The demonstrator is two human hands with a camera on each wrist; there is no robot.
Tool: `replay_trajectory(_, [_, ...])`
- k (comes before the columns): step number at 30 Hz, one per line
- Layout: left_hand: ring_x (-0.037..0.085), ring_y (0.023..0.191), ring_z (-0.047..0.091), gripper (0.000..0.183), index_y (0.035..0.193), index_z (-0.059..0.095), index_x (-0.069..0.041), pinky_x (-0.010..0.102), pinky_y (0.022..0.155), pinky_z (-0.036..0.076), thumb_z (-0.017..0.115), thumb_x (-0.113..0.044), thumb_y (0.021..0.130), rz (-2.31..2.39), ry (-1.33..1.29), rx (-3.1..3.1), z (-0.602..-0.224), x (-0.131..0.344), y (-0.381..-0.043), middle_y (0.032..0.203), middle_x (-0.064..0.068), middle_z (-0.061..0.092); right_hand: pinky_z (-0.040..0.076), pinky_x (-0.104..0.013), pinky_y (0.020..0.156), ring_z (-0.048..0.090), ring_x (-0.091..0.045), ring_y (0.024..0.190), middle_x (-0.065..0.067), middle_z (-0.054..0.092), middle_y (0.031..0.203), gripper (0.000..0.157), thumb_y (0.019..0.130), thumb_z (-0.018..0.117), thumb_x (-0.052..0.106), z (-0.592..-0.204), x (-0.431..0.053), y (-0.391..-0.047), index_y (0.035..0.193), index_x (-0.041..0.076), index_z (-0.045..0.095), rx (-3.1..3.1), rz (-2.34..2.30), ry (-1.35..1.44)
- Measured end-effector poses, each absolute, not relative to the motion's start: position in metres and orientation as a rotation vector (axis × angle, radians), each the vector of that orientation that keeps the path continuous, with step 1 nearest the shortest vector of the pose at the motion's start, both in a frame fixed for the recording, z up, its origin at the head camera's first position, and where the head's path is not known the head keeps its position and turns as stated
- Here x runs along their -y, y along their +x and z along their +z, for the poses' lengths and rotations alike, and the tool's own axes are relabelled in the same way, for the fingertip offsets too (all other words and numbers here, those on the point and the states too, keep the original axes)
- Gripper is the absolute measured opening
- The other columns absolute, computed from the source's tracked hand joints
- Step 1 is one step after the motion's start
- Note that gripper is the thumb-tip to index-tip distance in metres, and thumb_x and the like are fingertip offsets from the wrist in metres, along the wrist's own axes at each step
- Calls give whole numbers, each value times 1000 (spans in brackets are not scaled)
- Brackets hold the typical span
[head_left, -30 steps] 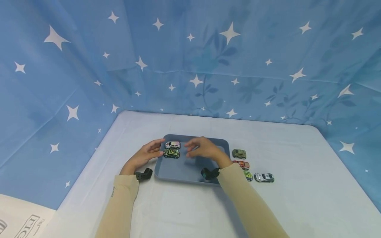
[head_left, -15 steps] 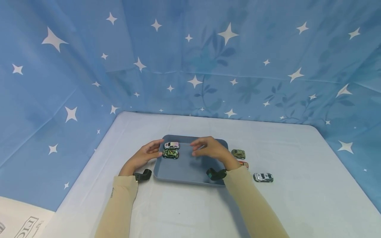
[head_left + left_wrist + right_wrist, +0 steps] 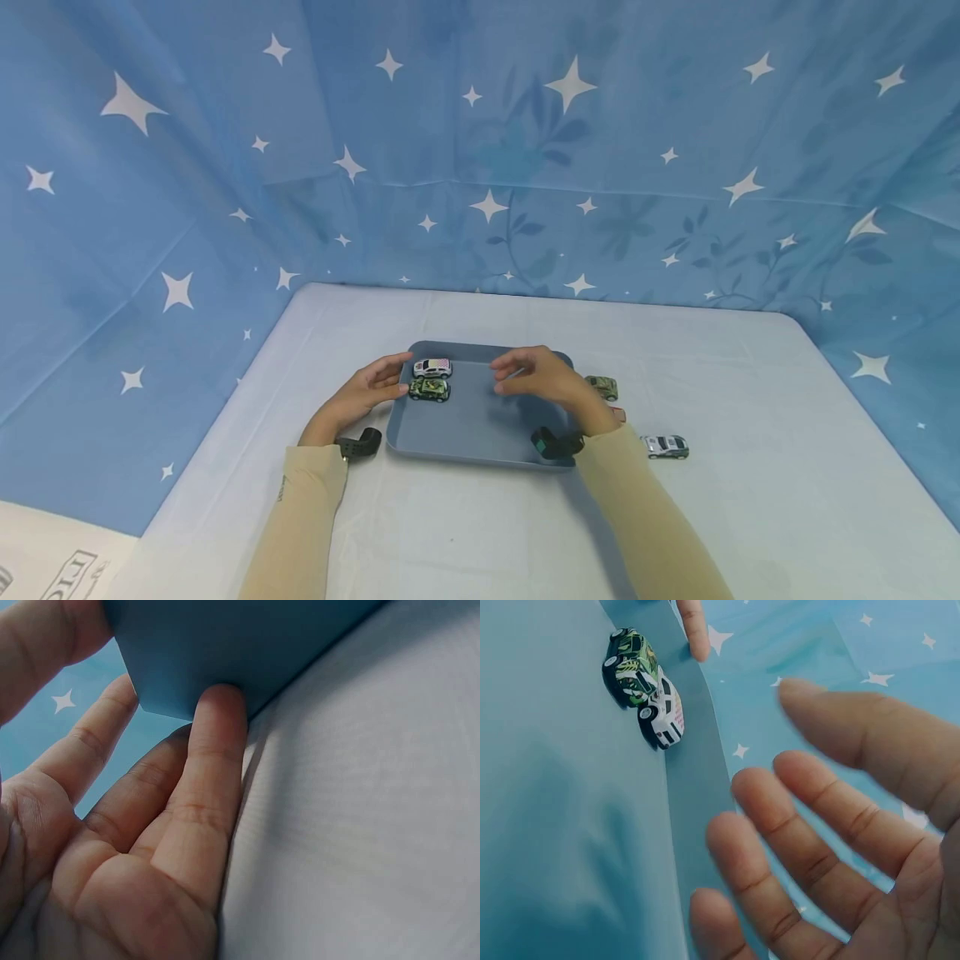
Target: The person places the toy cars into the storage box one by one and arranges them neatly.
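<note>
A shallow blue-grey tray (image 3: 480,454) lies on the table. In its far left corner sit a white toy car (image 3: 432,367) and a green camouflage toy car (image 3: 429,389), side by side. My left hand (image 3: 367,390) rests against the tray's left end; in the left wrist view its fingertips touch the outer wall (image 3: 225,645). Over the tray's right half hovers my right hand (image 3: 542,379), empty, its fingers loosely bent. The right wrist view shows its fingers (image 3: 772,810) spread apart, away from the two cars.
Right of the tray stand a green-brown toy car (image 3: 602,387), a red toy car (image 3: 618,414) mostly hidden by the right arm, and a silver toy car (image 3: 665,447). A blue star-patterned curtain (image 3: 480,150) rises behind the white table (image 3: 450,533).
My right hand has drawn to the right, away from the two cars in the tray; its sleeve now covers the yellow-green car and most of the red one. The left hand stays put.
</note>
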State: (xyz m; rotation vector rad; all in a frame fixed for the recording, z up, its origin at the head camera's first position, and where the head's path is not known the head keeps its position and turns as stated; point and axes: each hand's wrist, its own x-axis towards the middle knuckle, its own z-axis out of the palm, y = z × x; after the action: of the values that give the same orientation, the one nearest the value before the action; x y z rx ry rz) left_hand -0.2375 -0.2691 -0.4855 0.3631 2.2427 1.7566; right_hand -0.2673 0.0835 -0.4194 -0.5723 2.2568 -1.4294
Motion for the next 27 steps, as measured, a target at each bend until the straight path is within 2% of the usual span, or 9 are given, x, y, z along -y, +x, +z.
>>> replay_trajectory(8, [53, 157, 31, 68, 168, 36, -2, 63, 126, 32, 66, -15, 108, 1730, 356, -2262, -486, 269, -238, 170, 31, 33, 56, -43, 95, 70, -24, 102, -17, 73, 121, 44, 100, 78, 13, -422, -99, -263, 137, -8, 68, -2248, -1500, -626])
replay_trajectory(16, [52, 158, 29, 68, 168, 36, -5, 64, 126, 31, 66, -18, 109, 1723, 342, -2261, -487, 267, -238, 172, 29, 31, 57, -47, 100, 70, -24, 105, -15, 72, 124, 47, 101, 76, 18, -424, -108, -261, 140, -7, 66, -2247, -1536, -593])
replay_trajectory(24, [53, 157, 30, 68, 168, 37, -5, 63, 126, 32, 67, -19, 109, 1713, 329, -2281, -486, 267, -238, 171, 29, 32, 58, -54, 101, 70, -24, 105, -19, 73, 122, 45, 102, 74, 14, -423, -116, -254, 138, -11, 66, -2241, -1612, -642])
replay_trajectory(27, [53, 157, 30, 69, 168, 37, -6, 64, 126, 31, 68, -20, 108, 1706, 319, -2286, -485, 267, -237, 172, 28, 32, 58, -48, 99, 70, -26, 107, -20, 74, 122, 43, 103, 73, 13, -423, -119, -253, 138, -10, 66, -2269, -1613, -661])
